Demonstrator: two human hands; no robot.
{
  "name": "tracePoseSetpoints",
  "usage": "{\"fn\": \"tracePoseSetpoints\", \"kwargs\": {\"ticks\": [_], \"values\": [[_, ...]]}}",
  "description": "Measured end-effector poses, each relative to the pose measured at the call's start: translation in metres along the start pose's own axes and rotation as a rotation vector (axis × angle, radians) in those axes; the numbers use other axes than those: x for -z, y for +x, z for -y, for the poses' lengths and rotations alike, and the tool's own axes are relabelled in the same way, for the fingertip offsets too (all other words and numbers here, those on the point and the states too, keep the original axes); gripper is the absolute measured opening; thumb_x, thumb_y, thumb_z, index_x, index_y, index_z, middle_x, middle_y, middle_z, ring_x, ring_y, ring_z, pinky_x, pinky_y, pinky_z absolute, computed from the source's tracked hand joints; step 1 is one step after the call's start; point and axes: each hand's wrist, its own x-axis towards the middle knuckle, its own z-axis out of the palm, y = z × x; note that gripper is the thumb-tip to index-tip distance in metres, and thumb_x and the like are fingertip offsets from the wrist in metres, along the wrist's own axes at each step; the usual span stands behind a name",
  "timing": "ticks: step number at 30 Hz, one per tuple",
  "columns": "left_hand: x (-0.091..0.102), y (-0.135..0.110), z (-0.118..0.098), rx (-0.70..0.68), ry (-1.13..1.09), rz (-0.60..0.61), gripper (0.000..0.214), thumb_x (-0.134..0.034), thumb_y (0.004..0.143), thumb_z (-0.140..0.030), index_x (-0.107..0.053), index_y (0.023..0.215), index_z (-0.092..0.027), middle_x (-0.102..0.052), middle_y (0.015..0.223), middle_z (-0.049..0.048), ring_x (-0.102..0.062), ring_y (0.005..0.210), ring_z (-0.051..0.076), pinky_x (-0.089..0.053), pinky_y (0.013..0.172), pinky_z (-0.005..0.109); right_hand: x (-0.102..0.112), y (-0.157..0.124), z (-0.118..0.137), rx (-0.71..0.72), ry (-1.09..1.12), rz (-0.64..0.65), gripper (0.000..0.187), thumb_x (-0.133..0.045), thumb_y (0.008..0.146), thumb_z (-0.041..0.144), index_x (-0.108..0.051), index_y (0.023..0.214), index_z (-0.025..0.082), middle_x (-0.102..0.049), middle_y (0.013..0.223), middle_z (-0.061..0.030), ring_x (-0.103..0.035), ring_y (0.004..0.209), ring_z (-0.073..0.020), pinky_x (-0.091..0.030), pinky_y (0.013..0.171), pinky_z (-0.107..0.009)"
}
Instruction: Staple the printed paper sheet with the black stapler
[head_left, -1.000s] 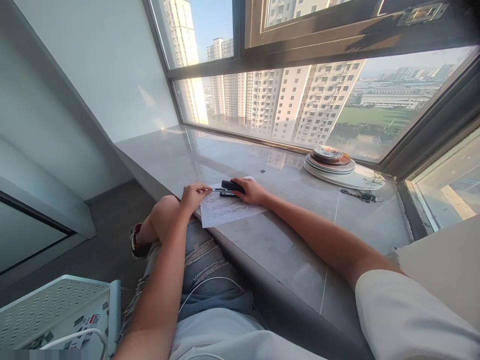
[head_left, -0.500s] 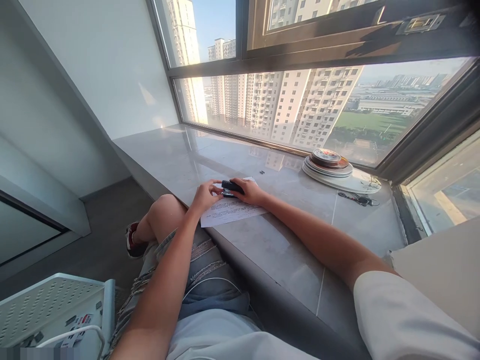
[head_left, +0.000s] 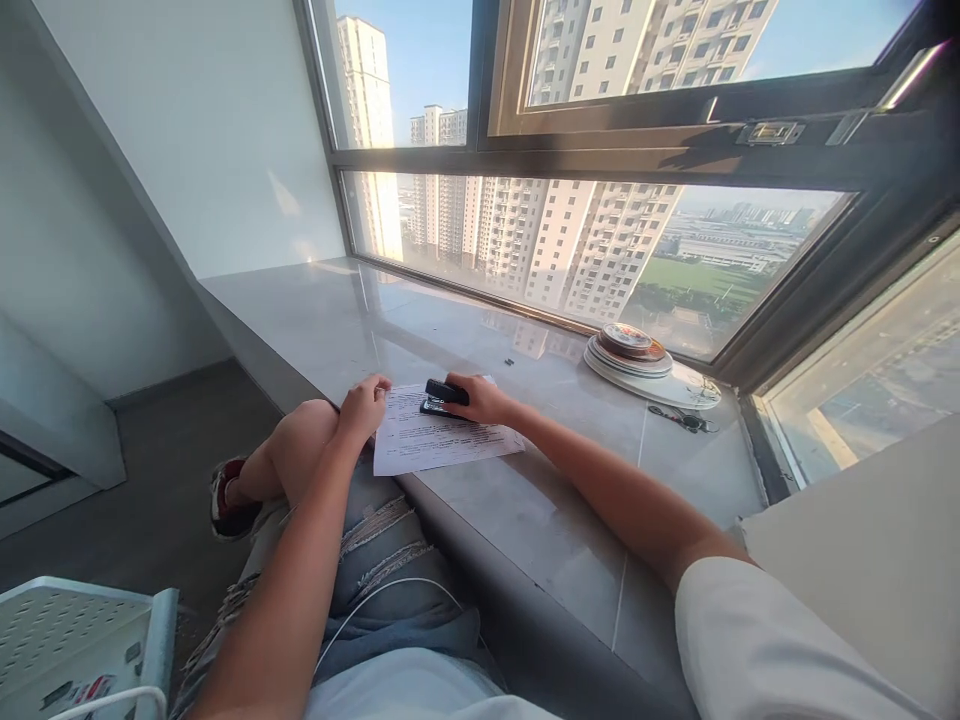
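So I'm standing by the window, and the person has a sheet of printed paper (head_left: 431,452) lying at the near edge of the grey surface (head_left: 559,520), with a black stapler (head_left: 444,392) sitting on top of it, towards the far side of the sheet. The right hand (head_left: 484,399) is wrapped round the stapler's right-hand end, fingers and thumb closed on it. The left hand (head_left: 363,403) is over at the paper's left edge, fingers curled in by the far left corner. Honestly can't tell from here whether it's properly pinching the sheet or just touching it.

The bit that matters, imo: the stapler's long axis runs roughly left to right, straight across between the two hands, and its free end points at the left hand. There's a visible gap between its top arm and base at that end. The right hand is clearly the nearer one, since it's on the thing. The left is off to the stapler's left, near but not touching it, a strip of paper between them.

Also around: a tiny dark bit (head_left: 509,362) beyond the sheet, plus a stack of plates (head_left: 630,362) near the window, what look like keys (head_left: 679,420) beside it.
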Motion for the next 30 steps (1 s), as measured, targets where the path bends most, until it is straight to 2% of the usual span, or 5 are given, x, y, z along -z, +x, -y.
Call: {"fn": "tracePoseSetpoints", "kwargs": {"ticks": [10,13,18,22,30], "values": [[-0.007,-0.007,-0.001,-0.067,0.019,-0.011,0.031,-0.051,0.090,-0.006,-0.076,0.092,-0.024,-0.076,0.107,0.0113,-0.067,0.108,0.031,-0.055,0.102,0.044,0.089,-0.041,-0.072,-0.191,0.240,0.456,0.072,-0.073,0.084,0.077,-0.072,0.130,0.021,-0.078,0.115,-0.0072,-0.071,0.100,-0.0280,-0.057,0.085,-0.037],[-0.009,-0.008,0.001,-0.060,0.037,-0.005,0.034,-0.048,0.093,-0.007,-0.077,0.095,-0.023,-0.076,0.111,0.0124,-0.067,0.110,0.032,-0.054,0.103,0.046,0.098,-0.054,-0.093,-0.325,0.281,0.334,0.080,-0.049,0.092,0.088,-0.075,0.128,0.022,-0.077,0.112,-0.0140,-0.070,0.093,-0.0285,-0.057,0.077,-0.040],[-0.010,-0.008,0.002,-0.058,0.012,-0.006,0.035,-0.048,0.093,-0.004,-0.077,0.095,-0.023,-0.074,0.109,0.0126,-0.066,0.110,0.033,-0.052,0.102,0.046,0.068,-0.052,-0.114,-0.298,-0.072,-0.178,0.076,-0.039,0.098,0.084,-0.076,0.120,0.021,-0.071,0.130,-0.0207,-0.066,0.117,-0.0367,-0.056,0.100,-0.054],[-0.006,-0.009,-0.002,-0.055,-0.091,-0.090,0.035,-0.046,0.092,-0.002,-0.074,0.092,-0.022,-0.071,0.107,0.0114,-0.066,0.108,0.030,-0.052,0.096,0.042,0.038,-0.033,-0.118,-0.451,-0.292,0.044,0.074,-0.036,0.106,0.068,-0.059,0.155,0.018,-0.046,0.170,-0.0196,-0.036,0.162,-0.0376,-0.031,0.132,-0.054],[0.004,-0.011,-0.008,0.096,-0.325,-0.445,0.025,-0.046,0.099,-0.012,-0.066,0.088,-0.023,-0.064,0.100,0.0079,-0.062,0.094,0.024,-0.049,0.085,0.035,0.014,0.009,-0.101,-0.487,-0.298,0.135,0.086,-0.030,0.107,0.072,-0.022,0.177,0.022,-0.037,0.177,-0.0160,-0.028,0.168,-0.0371,-0.026,0.134,-0.056]]}}
